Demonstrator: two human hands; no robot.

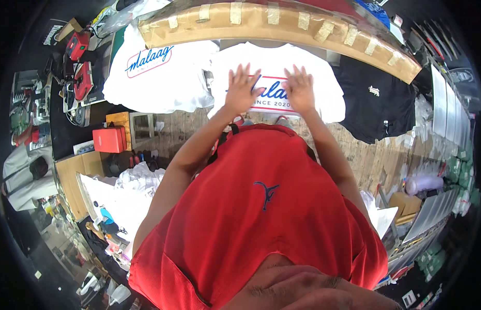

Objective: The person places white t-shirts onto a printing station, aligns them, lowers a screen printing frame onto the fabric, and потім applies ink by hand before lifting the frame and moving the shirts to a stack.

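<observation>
The left hand is open and palm down, fingers apart, on the left part of a white shirt; the right hand, also open with its fingers spread, lies over the right part, a little blurred. Neither hand grips anything, and both partly cover the blue and red print. The white shirt lies spread out straight in front of the person's red top. Just to its left is another printed white shirt, and to its right a black shirt. Beyond the shirts runs a long cardboard box with strips of tape. Farther left, a red box sits above the wooden floor
</observation>
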